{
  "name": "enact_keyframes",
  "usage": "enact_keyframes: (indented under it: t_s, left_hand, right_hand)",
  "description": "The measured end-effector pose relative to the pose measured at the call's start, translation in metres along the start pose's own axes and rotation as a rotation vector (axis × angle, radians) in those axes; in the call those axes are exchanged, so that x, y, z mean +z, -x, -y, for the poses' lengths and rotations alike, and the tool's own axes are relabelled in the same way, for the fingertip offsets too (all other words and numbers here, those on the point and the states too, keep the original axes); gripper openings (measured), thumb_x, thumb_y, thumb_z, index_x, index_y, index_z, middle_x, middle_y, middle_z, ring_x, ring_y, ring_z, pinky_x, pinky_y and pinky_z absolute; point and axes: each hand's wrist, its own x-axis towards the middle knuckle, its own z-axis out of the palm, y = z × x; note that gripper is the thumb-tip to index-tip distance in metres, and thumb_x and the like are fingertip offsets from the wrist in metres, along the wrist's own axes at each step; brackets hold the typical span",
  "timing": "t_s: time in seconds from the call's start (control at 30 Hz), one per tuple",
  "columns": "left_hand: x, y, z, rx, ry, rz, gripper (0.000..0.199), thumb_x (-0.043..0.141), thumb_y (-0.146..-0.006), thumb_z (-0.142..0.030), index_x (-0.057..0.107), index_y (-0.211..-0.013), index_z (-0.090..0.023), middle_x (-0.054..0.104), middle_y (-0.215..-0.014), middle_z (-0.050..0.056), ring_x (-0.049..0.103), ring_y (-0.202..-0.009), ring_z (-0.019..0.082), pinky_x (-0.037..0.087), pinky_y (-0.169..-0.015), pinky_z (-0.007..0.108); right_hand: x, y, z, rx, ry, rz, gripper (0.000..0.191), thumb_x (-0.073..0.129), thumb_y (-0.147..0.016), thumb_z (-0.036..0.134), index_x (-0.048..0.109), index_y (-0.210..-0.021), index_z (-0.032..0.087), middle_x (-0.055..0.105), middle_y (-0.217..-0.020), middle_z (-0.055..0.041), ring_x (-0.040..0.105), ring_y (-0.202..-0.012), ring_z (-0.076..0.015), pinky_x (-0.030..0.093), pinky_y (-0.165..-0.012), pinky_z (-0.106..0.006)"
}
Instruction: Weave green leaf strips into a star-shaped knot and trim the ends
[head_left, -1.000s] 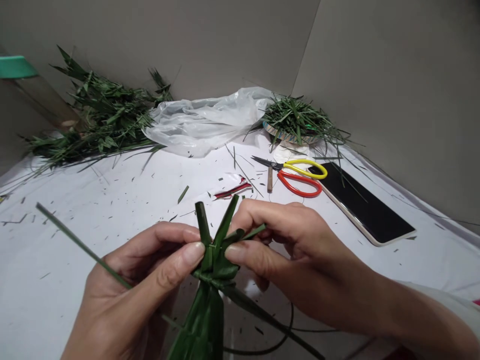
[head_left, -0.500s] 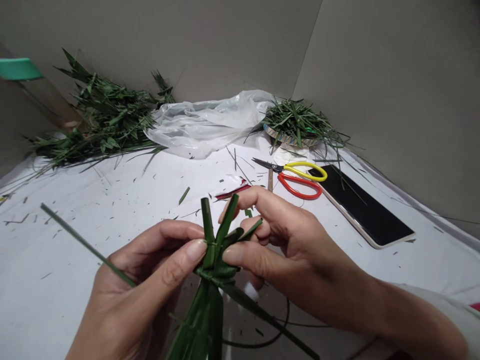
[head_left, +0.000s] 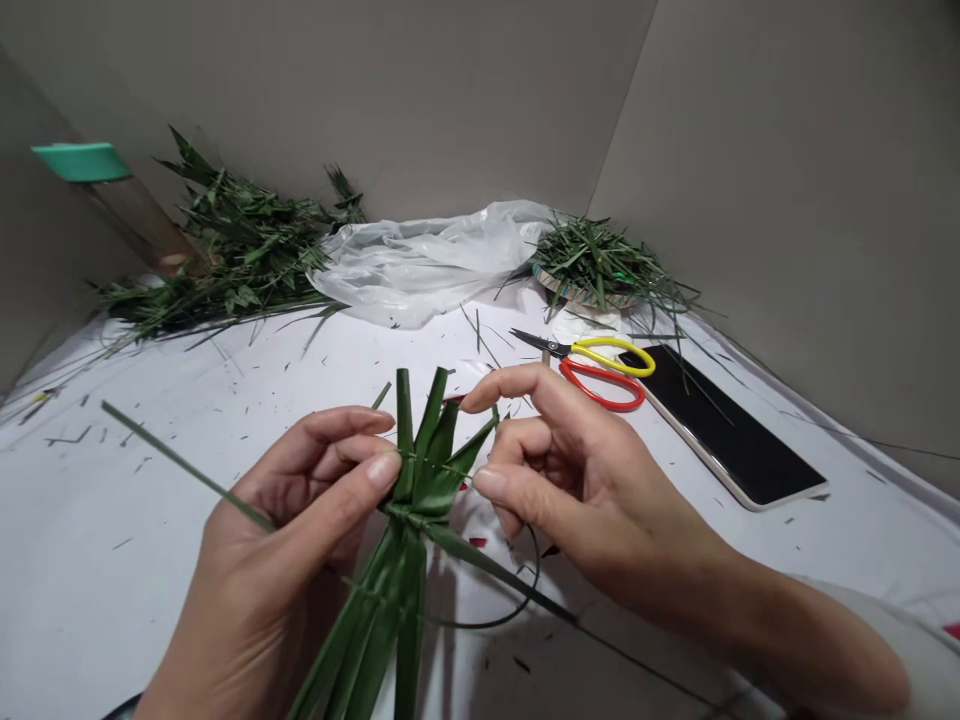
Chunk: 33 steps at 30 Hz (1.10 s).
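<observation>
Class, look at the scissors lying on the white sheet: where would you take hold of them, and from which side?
Take the scissors by the yellow and red loop handles, coming from the right, the phone's side. They lie flat with the dark blades pointing left toward the plastic bag, so the handles are the wide, safe end. Both hands, left hand and right hand, are busy with the leaf weave.

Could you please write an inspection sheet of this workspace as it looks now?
Surface: white sheet, strewn with green scraps.
Job's things: woven leaf strips, pinched between both thumbs.
Clutter: scissors, phone, plastic bag, leaf pile, plate of strips.
Hands: left hand grips the strips; right hand pinches them, index finger raised.
Cables: thin dark cord under the right hand.
Surroundings: grey walls, green-topped post.
</observation>
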Motion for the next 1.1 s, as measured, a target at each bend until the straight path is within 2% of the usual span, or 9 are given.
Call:
enact_keyframes:
  t_s: [0.17, 0.3, 0.47, 0.57, 0.67, 0.73, 0.87, 0.97, 1.1]
  left_hand:
    - [-0.002, 0.004, 0.005, -0.074, 0.079, 0.069, 0.035, 0.091, -0.061, -0.021, 0.073, -0.091, -0.028, 0.069, -0.068, -0.004, 0.062, -0.052, 0.012, 0.053, -0.047, 0.017]
    - [-0.002, 0.005, 0.008, -0.192, 0.157, 0.107, 0.034, 0.091, -0.061, -0.020, 0.076, -0.088, -0.031, 0.072, -0.066, -0.004, 0.065, -0.051, 0.013, 0.059, -0.055, 0.021]
    - [0.001, 0.004, 0.003, -0.260, 0.153, 0.114, 0.033, 0.094, -0.055, -0.018, 0.076, -0.081, -0.030, 0.071, -0.059, -0.005, 0.067, -0.051, 0.015, 0.059, -0.054, 0.021]
    - [0.001, 0.002, -0.001, -0.187, 0.156, 0.069, 0.035, 0.095, -0.053, -0.020, 0.077, -0.080, -0.031, 0.073, -0.063, -0.005, 0.067, -0.051, 0.014, 0.057, -0.050, 0.019]
    - [0.001, 0.000, -0.002, -0.146, 0.121, 0.007, 0.037, 0.097, -0.050, -0.022, 0.078, -0.080, -0.030, 0.076, -0.068, -0.004, 0.067, -0.053, 0.014, 0.056, -0.049, 0.018]
    - [0.001, -0.001, -0.003, -0.155, 0.106, -0.017, 0.035, 0.097, -0.048, -0.022, 0.079, -0.077, -0.028, 0.076, -0.066, -0.004, 0.065, -0.051, 0.013, 0.056, -0.049, 0.018]
    - [0.005, -0.001, -0.003, -0.141, 0.067, 0.057, 0.027, 0.095, -0.049, -0.015, 0.077, -0.067, -0.024, 0.072, -0.059, -0.005, 0.062, -0.049, 0.011, 0.052, -0.047, 0.015]
    - [0.007, 0.000, -0.003, -0.082, 0.003, 0.111, 0.021, 0.091, -0.054, -0.010, 0.077, -0.065, -0.022, 0.074, -0.063, -0.002, 0.064, -0.054, 0.012, 0.052, -0.049, 0.015]
    - [0.004, 0.001, 0.001, -0.077, 0.004, 0.171, 0.019, 0.088, -0.064, -0.016, 0.079, -0.079, -0.024, 0.076, -0.072, -0.001, 0.067, -0.061, 0.014, 0.056, -0.056, 0.017]
  right_hand:
    - [0.004, -0.004, 0.000, -0.014, -0.072, -0.042, 0.027, 0.064, -0.090, 0.017, 0.050, -0.109, 0.030, 0.061, -0.064, 0.0113, 0.056, -0.059, -0.0067, 0.042, -0.055, -0.017]
    - [0.006, -0.006, -0.001, -0.043, -0.113, -0.115, 0.028, 0.069, -0.087, 0.021, 0.050, -0.106, 0.027, 0.058, -0.062, 0.0118, 0.051, -0.054, -0.0059, 0.039, -0.052, -0.018]
    - [0.005, -0.005, -0.002, -0.006, -0.031, -0.080, 0.023, 0.065, -0.090, 0.023, 0.052, -0.109, 0.027, 0.061, -0.070, 0.0089, 0.055, -0.063, -0.0079, 0.041, -0.056, -0.019]
    - [0.004, -0.005, 0.001, 0.030, 0.032, -0.050, 0.006, 0.062, -0.092, 0.026, 0.057, -0.094, 0.023, 0.058, -0.066, 0.0075, 0.052, -0.059, -0.0080, 0.040, -0.055, -0.020]
    - [0.004, -0.005, 0.003, 0.037, 0.036, -0.044, 0.017, 0.060, -0.092, 0.025, 0.057, -0.077, 0.019, 0.057, -0.063, 0.0065, 0.049, -0.054, -0.0062, 0.038, -0.051, -0.020]
    - [0.003, -0.005, 0.004, 0.027, 0.018, -0.043, 0.018, 0.060, -0.093, 0.024, 0.057, -0.075, 0.019, 0.056, -0.061, 0.0070, 0.048, -0.053, -0.0058, 0.038, -0.051, -0.019]
    - [0.003, -0.003, 0.002, -0.029, 0.057, -0.056, 0.019, 0.059, -0.093, 0.019, 0.056, -0.074, 0.019, 0.052, -0.063, 0.0078, 0.047, -0.057, -0.0057, 0.037, -0.053, -0.018]
    - [0.003, -0.003, 0.002, -0.036, 0.088, -0.059, 0.019, 0.060, -0.091, 0.017, 0.056, -0.073, 0.020, 0.052, -0.065, 0.0076, 0.047, -0.061, -0.0064, 0.037, -0.055, -0.018]
    - [0.003, -0.005, 0.003, -0.058, 0.076, -0.091, 0.017, 0.061, -0.091, 0.018, 0.059, -0.074, 0.019, 0.053, -0.065, 0.0070, 0.047, -0.060, -0.0074, 0.036, -0.055, -0.020]
